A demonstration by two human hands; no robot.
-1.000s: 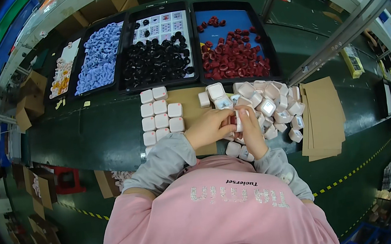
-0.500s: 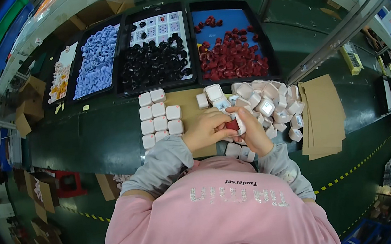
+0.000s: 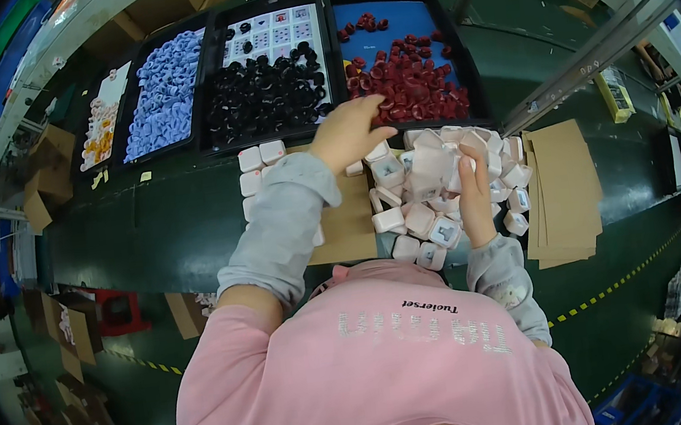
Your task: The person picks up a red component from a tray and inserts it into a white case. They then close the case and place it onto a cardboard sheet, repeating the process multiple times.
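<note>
My left hand [image 3: 348, 132] reaches over the near left edge of a black tray [image 3: 476, 102] with a blue base. Its fingertips touch or hover at the heap of small dark red curved pieces [image 3: 415, 89], thumb held apart from the fingers. My right hand [image 3: 474, 196] is raised at the pile of small white boxes with rounded corners [image 3: 420, 220]. Its fingers are closed around a blurred, pale white box [image 3: 433, 163] that appears to have its lid up. Several boxes in the pile stand open.
Beyond are trays of black pieces [image 3: 266, 94], light blue pieces [image 3: 164, 94] and orange and white pieces [image 3: 102, 127]. Closed white boxes [image 3: 250, 159] stand in rows at left, partly behind my left sleeve. Flat cardboard sheets [image 3: 563, 194] lie at right; a metal post [image 3: 586, 68] slants beside them.
My hands were together around a white box with a red piece. Now the left has moved up to the red tray, and the right has shifted right over the pile.
</note>
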